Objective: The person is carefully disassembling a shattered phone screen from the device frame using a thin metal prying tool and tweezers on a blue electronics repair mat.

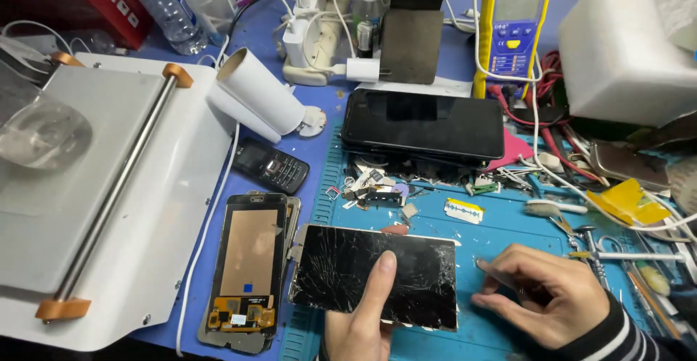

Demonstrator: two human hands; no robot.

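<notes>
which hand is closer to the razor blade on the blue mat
Right. The right hand lies just below and right of the razor blade; the left hand sits farther off, gripping the cracked phone screen.

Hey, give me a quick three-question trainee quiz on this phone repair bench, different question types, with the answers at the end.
1. True or false: the glass of the phone under the left hand is cracked.
2. Multiple choice: what lies just left of that phone? A) a bare screen panel with its flex cable showing B) a soldering iron C) a laptop
3. Fill in: the yellow-cased meter stands at the ____ of the bench.

Key: 1 true; 2 A, the screen panel; 3 back. The right hand rests on the blue mat.
</notes>
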